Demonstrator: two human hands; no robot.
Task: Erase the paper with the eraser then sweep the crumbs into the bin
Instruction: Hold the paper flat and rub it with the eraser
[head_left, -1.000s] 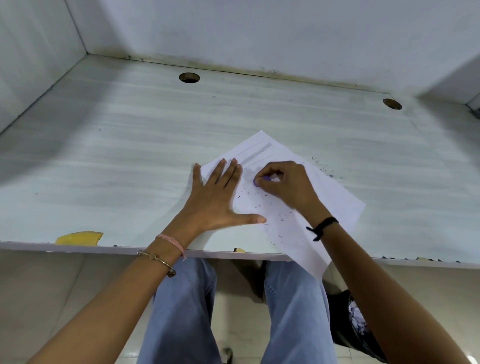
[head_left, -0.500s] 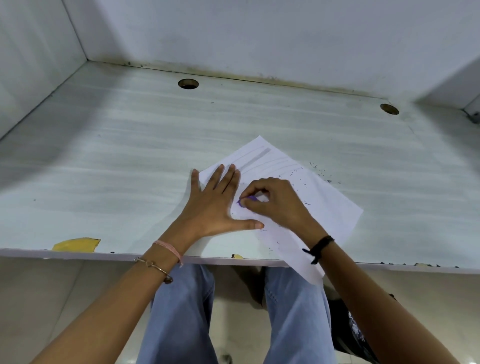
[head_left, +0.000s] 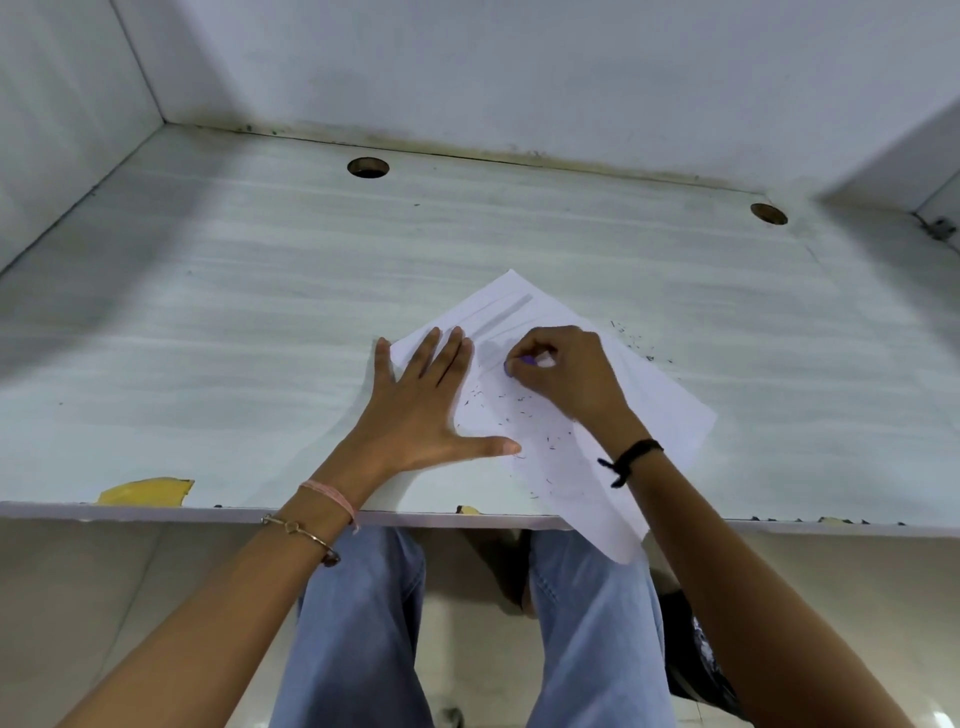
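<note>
A white sheet of paper (head_left: 660, 415) lies turned like a diamond on the pale desk (head_left: 234, 322), its near corner hanging over the front edge. Grey pencil strokes mark its far part. My left hand (head_left: 423, 410) lies flat on the sheet's left side, fingers spread, holding it down. My right hand (head_left: 563, 371) pinches a small purple and white eraser (head_left: 530, 360) against the paper just below the pencil strokes. Dark eraser crumbs (head_left: 524, 410) are scattered over the sheet between my hands, and more crumbs (head_left: 636, 340) lie on the desk past the right edge. No bin is in view.
Two round cable holes (head_left: 368, 167) (head_left: 769, 213) sit near the back wall. Walls close the desk on the left, back and right. A yellow chipped patch (head_left: 148, 491) marks the front edge at left. A dark bag (head_left: 701, 654) rests on the floor by my right leg.
My right hand slid the eraser toward my left hand, then back up and right toward the pencil strokes. The left hand stayed pressed on the paper.
</note>
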